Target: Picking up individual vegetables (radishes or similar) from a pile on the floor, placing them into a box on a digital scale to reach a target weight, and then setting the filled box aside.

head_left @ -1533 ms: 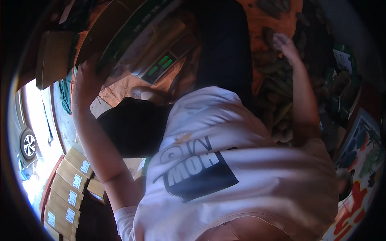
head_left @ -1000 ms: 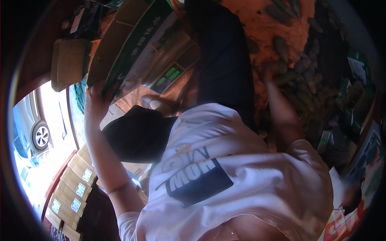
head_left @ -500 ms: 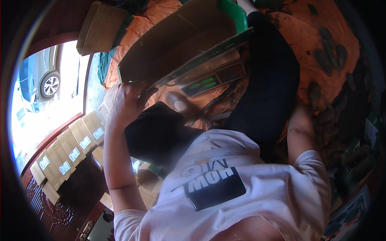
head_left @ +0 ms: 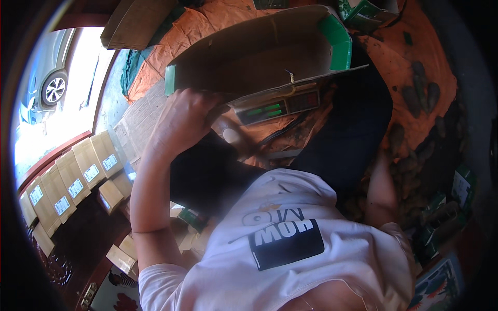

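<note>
An open cardboard box (head_left: 249, 57), brown inside with green corner pieces, stands tilted in front of me above the scale. My left hand (head_left: 189, 116) is closed on its near left edge, fingers curled over the rim. Beneath that edge is a digital scale (head_left: 277, 110) with a lit green display. My right forearm (head_left: 383, 194) reaches down beside my dark-trousered leg, next to a heap of brown tubers (head_left: 407, 171). The leg and shadow hide the fingers of my right hand.
Several taped parcels (head_left: 72, 176) with white labels are lined up on the left. Longish tubers (head_left: 423, 90) lie on an orange sheet (head_left: 384, 52) at right. A green carton (head_left: 363, 15) stands at the back, another cardboard box (head_left: 135, 23) far left. A car (head_left: 52, 78) shows outside.
The box has shifted right and tilted so that its left green corner shows, with my left hand moving right along with it. The whole view has turned slightly. My right arm stays low.
</note>
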